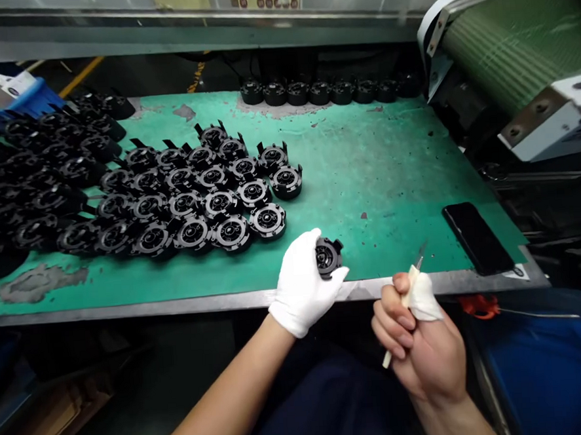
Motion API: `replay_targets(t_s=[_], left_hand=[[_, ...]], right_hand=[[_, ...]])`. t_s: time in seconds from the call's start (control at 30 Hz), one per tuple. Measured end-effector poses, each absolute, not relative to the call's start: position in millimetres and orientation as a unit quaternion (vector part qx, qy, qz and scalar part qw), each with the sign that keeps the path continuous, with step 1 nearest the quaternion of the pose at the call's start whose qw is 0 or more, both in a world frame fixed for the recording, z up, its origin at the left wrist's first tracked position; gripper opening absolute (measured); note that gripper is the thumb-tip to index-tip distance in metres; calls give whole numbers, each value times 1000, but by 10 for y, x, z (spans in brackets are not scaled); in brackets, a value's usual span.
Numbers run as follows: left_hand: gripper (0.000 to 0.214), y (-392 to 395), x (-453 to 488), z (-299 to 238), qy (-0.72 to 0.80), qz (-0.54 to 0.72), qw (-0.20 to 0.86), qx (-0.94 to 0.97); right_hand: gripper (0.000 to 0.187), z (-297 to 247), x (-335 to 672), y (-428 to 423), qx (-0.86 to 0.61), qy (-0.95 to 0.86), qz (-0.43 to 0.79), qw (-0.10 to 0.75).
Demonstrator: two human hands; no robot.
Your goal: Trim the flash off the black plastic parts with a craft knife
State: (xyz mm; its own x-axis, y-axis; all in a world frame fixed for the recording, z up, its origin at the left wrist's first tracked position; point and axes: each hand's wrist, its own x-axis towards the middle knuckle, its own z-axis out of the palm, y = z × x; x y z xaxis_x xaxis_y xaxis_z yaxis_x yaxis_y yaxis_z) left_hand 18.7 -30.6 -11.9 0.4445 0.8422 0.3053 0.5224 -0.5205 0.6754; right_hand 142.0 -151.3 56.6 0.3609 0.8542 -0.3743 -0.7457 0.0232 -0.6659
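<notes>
My left hand (302,282), in a white glove, grips a round black plastic part (328,256) just above the front edge of the green mat (366,173). My right hand (419,341) is bare, with white wrap on the thumb. Its fingers are closed round a small knife (412,282) with a pale handle, blade tip pointing up and away. The two hands are a short distance apart, the knife tip to the right of the held part.
Rows of several matching black parts (205,196) lie on the mat's left half, with a heap (37,187) further left. More parts (322,91) line the back edge. A black phone (477,237) lies at the front right. A green-belted machine (516,46) stands at the right, a blue bin (550,366) below.
</notes>
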Motion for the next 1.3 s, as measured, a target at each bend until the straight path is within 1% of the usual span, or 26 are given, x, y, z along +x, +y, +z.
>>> replay_targets(t_s=[0.07,0.13,0.2,0.27,0.3,0.4,0.43,0.47,0.57,0.67,0.77,0.87,0.93,1.03,1.1,1.3], left_hand=[[78,-243,43,-69,360,292,314,829],[66,-207,-89,-26,327,296,367,819],[53,-221,-149,5,357,350,388,774],[49,-273,-109,24,418,401,372,726],[55,-301,-55,29,444,411,352,714],[99,-346,172,14,478,395,264,739],[108,-342,247,1,479,386,240,751],[111,-330,313,-16,483,378,226,757],[98,-280,433,-63,508,352,234,751],[88,-252,458,-78,526,337,242,743],[85,-238,450,-66,516,339,232,752],[82,-220,441,-53,505,341,226,760],[80,-208,437,-47,503,338,224,763],[79,-199,432,-41,500,332,224,768],[79,-198,430,-40,500,331,225,768],[78,-195,428,-50,497,334,230,767]], right_hand=[[23,498,1683,-1475,-476,-100,529,695],[19,376,1926,-1468,-544,-164,494,658],[28,250,2141,-1453,-622,-269,464,571],[37,163,2325,-1378,-676,-408,425,443],[37,140,2406,-1309,-684,-479,399,379],[36,147,2594,-1012,-666,-637,310,235],[37,166,2639,-905,-655,-672,285,196],[37,187,2677,-806,-642,-702,263,160],[37,243,2754,-584,-596,-768,221,80],[36,255,2801,-448,-558,-805,197,42],[36,220,2850,-315,-539,-824,174,17],[40,187,2942,-168,-586,-802,113,-1],[40,200,3013,-103,-606,-789,95,13],[37,268,3059,-100,-555,-817,150,38],[36,312,3028,-141,-514,-838,180,31],[34,295,2894,-166,-489,-856,169,3]])
